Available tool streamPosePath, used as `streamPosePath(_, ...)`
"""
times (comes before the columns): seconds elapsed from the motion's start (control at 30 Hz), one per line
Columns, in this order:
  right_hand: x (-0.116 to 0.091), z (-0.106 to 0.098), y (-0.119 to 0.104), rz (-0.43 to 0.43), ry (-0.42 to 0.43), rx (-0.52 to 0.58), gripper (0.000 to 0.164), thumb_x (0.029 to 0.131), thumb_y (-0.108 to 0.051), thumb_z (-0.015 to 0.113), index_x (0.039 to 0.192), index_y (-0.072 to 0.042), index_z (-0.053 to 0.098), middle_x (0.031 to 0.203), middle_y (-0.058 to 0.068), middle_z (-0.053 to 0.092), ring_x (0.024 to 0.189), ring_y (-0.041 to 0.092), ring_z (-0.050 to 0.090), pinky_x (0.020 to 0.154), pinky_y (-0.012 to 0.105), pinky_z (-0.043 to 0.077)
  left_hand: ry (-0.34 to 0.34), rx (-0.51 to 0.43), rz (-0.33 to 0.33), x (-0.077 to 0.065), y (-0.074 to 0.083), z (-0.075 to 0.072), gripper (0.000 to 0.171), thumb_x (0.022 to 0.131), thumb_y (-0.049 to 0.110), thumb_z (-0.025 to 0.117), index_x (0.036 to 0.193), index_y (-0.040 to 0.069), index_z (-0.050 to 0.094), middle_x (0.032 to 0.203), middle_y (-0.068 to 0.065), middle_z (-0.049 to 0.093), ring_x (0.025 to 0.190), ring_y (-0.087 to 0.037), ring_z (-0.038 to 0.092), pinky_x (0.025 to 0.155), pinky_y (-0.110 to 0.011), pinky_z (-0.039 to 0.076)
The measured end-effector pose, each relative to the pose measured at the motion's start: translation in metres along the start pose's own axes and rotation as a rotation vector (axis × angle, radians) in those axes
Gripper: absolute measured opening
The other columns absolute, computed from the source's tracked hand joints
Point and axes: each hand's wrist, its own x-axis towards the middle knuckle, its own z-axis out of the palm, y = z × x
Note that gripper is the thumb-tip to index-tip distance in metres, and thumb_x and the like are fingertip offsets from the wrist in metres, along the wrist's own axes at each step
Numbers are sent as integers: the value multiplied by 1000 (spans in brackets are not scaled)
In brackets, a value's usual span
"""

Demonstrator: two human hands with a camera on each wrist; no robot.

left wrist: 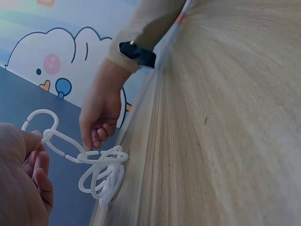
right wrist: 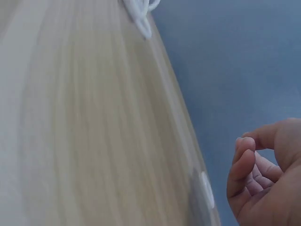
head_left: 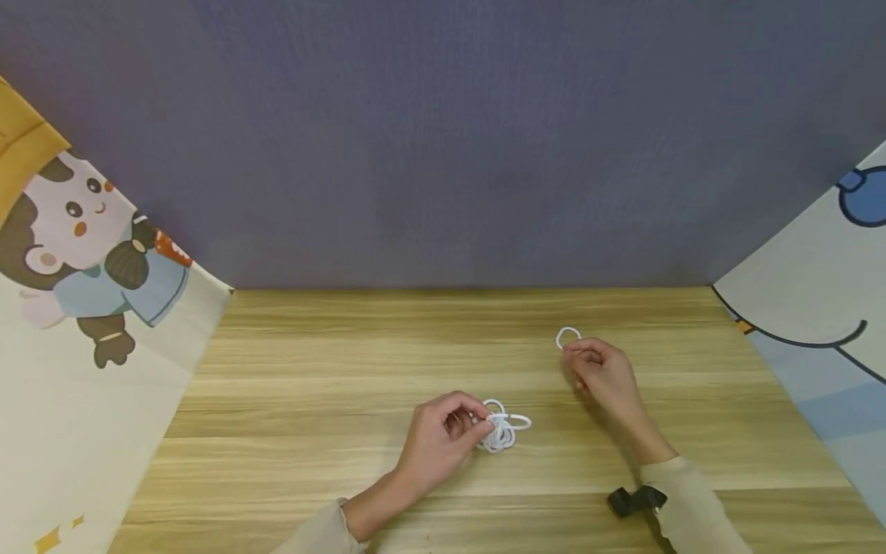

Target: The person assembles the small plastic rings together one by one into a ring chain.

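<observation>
My left hand [head_left: 443, 442] pinches a white plastic link [left wrist: 51, 114] between thumb and forefinger. Further white links hook onto it and hang down into a heap of links [left wrist: 104, 176] on the wooden table. My right hand [head_left: 606, 378] is low over the table to the right, its fingers loosely bent. Just beyond its fingertips lies a single white link [head_left: 567, 328]. The right wrist view shows that link [right wrist: 207, 189] on the tabletop, apart from the hand, with nothing visible between the fingers.
A black strap [head_left: 637, 501] is on the right sleeve. The wood-grain table [head_left: 311, 362] ends at a dark blue-grey panel [head_left: 471, 154]. Cartoon-printed side panels stand to the left [head_left: 159, 362] and right [head_left: 796, 300].
</observation>
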Motion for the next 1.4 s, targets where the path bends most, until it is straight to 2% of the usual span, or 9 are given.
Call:
streamPosePath(0.17,13,-2,9,-3,42,-60,25,105,-6,71,124,11,72,79,1,71,59,10,60,50,22,50,0,1,-13,0,0,0,13,91,5,90,98,10,79,84,0,73,69,1,54,57,-16,45)
streamPosePath(0.37,24,-2,14,3,58,-48,30,104,-10,76,124,13,72,84,1,74,59,9,62,53,21,51,1,-3,-24,0,1,0,13,91,5,89,98,10,79,83,2,72,68,1,53,57,-16,45)
streamPosePath(0.5,28,1,16,-10,72,-58,28,102,-10,79,118,13,73,82,1,73,57,7,62,52,20,53,2,-3,-30,0,2,0,13,91,5,89,98,10,79,84,3,72,69,1,54,58,-16,46)
streamPosePath(0.67,32,5,21,-60,83,-163,22,98,-8,82,109,10,77,78,5,72,54,5,63,52,20,53,2,4,-18,0,0,0,13,92,5,89,98,10,79,83,2,72,69,1,54,58,-17,46)
streamPosePath(0.83,34,5,22,-126,66,-300,18,97,-12,84,106,3,79,79,6,74,59,6,66,59,20,53,4,6,-13,0,-2,0,13,92,5,89,97,9,79,83,1,72,68,1,53,57,-17,45)
streamPosePath(0.97,34,5,23,-137,64,-358,19,98,-15,84,105,0,77,78,4,75,61,8,67,62,21,51,2,4,-10,-1,-3,0,13,91,5,90,97,9,79,83,0,72,68,1,53,56,-17,45)
streamPosePath(1.1,35,7,23,-145,98,-396,21,96,-16,86,104,-1,74,79,4,74,63,10,65,65,25,51,0,1,-13,-1,-2,-1,13,91,5,90,97,9,79,83,2,72,68,1,53,57,-16,45)
streamPosePath(1.2,36,9,24,-181,115,-464,21,95,-18,88,100,-2,75,77,4,71,65,13,62,66,30,50,2,5,-9,-1,-1,-2,13,91,5,90,97,9,79,82,2,72,67,1,53,56,-17,46)
streamPosePath(1.4,35,13,20,-207,109,-555,21,97,-20,87,90,-3,76,73,3,68,64,17,59,64,35,48,0,5,-9,-2,-3,-3,13,91,6,90,97,10,79,81,2,72,66,2,52,55,-17,44)
